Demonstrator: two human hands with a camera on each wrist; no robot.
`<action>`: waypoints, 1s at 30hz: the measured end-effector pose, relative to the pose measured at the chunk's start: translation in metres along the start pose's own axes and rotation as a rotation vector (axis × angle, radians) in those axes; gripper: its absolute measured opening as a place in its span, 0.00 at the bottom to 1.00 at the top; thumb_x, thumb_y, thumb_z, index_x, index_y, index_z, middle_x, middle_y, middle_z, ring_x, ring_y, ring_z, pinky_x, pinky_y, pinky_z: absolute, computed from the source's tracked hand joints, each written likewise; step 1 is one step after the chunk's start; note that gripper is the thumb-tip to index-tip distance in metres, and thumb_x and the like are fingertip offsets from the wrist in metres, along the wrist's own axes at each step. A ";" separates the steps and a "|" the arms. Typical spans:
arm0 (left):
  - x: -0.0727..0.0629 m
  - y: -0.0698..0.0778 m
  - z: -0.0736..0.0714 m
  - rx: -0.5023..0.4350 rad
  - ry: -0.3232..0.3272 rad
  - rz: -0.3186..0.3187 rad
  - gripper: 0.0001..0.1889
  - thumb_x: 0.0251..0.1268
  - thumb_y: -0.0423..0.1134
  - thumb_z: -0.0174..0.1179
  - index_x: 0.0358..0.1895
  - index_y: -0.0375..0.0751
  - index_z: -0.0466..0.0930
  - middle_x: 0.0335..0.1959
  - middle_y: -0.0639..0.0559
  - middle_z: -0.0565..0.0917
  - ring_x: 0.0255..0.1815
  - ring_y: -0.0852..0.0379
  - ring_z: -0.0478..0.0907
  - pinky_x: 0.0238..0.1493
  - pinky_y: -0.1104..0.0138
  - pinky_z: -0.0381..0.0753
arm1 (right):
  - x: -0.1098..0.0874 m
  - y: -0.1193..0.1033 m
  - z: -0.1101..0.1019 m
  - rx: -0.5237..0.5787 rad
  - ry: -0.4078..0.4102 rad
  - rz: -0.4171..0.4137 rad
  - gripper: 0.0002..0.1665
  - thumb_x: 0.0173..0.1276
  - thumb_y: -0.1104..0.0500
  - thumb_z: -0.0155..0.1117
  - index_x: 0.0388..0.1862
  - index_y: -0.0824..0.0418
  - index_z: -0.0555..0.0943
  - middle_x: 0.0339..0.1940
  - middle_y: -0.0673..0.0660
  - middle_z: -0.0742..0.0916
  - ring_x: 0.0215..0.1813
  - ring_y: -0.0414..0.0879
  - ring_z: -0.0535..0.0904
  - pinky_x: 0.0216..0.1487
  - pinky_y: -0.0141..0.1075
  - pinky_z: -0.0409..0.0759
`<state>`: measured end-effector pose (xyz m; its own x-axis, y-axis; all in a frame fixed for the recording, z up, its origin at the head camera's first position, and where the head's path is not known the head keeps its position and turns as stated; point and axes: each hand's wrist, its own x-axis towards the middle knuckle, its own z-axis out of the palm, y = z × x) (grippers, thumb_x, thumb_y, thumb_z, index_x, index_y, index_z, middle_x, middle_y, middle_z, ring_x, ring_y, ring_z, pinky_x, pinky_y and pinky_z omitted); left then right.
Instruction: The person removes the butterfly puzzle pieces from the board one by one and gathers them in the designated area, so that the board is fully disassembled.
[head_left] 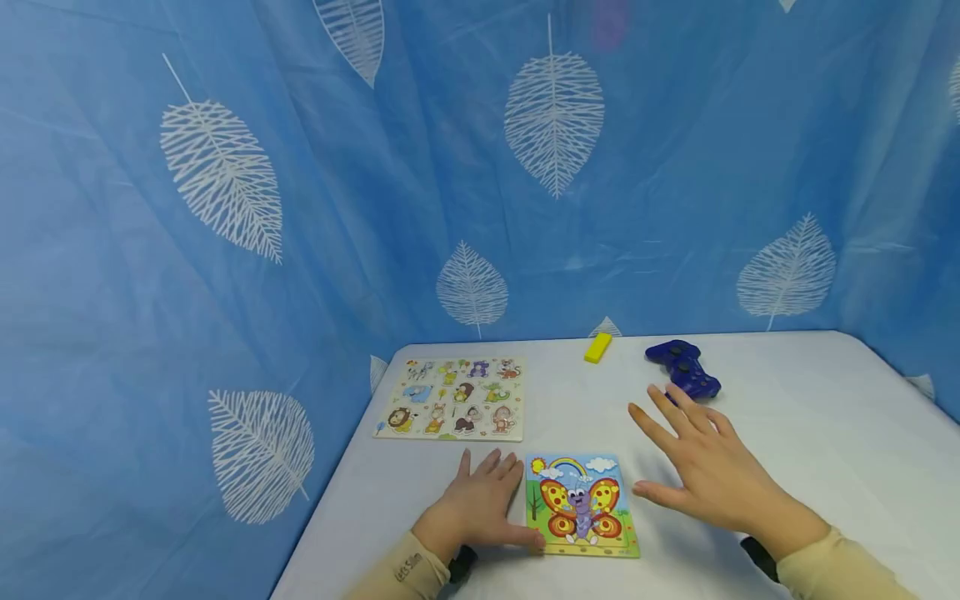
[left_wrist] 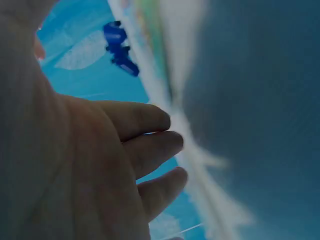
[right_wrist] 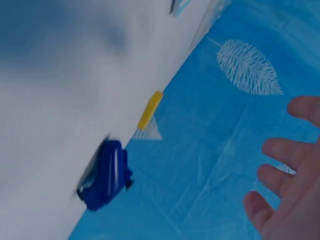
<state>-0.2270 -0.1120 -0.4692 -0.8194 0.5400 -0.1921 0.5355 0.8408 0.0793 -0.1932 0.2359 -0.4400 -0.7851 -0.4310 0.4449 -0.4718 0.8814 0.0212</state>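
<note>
A square butterfly puzzle board [head_left: 583, 505] lies flat near the front of the white table. My left hand [head_left: 483, 508] is at its left side, fingers extended and the thumb at the board's lower left edge. In the left wrist view the fingers [left_wrist: 150, 150] are straight, with the board a blur beyond them. To the right of the board, my right hand [head_left: 708, 475] hovers with its fingers spread and nothing between them. The right wrist view shows those fingers [right_wrist: 282, 160] apart from everything.
An animal puzzle board [head_left: 453, 400] lies at the back left of the table [head_left: 810, 400]. Toward the rear edge are a yellow block [head_left: 597, 347] and a dark blue game controller [head_left: 684, 368], the latter just beyond my right hand. A blue curtain [head_left: 645, 167] with white leaves hangs behind.
</note>
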 end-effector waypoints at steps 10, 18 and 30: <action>0.010 -0.002 0.017 -0.092 -0.034 0.004 0.65 0.49 0.85 0.56 0.85 0.51 0.48 0.86 0.52 0.49 0.86 0.44 0.45 0.77 0.34 0.52 | 0.034 -0.039 0.011 0.507 -0.135 0.164 0.43 0.76 0.35 0.59 0.82 0.51 0.63 0.71 0.61 0.74 0.71 0.64 0.71 0.62 0.66 0.75; 0.009 -0.002 0.020 -0.147 -0.051 -0.005 0.63 0.50 0.85 0.56 0.86 0.55 0.45 0.86 0.54 0.46 0.87 0.44 0.42 0.77 0.33 0.50 | 0.078 -0.072 0.033 0.729 -0.230 0.303 0.29 0.77 0.41 0.62 0.66 0.59 0.79 0.48 0.56 0.82 0.44 0.49 0.78 0.43 0.45 0.79; 0.006 -0.006 0.021 -0.180 -0.074 -0.001 0.62 0.52 0.84 0.56 0.86 0.59 0.44 0.86 0.55 0.45 0.87 0.44 0.41 0.76 0.30 0.47 | 0.092 -0.105 0.085 0.799 -0.371 0.356 0.12 0.60 0.60 0.75 0.41 0.59 0.84 0.33 0.52 0.81 0.34 0.44 0.75 0.35 0.39 0.75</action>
<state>-0.2305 -0.1143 -0.4910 -0.7989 0.5407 -0.2634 0.4844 0.8380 0.2512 -0.2502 0.0872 -0.4771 -0.9482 -0.3176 -0.0085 -0.2075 0.6391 -0.7406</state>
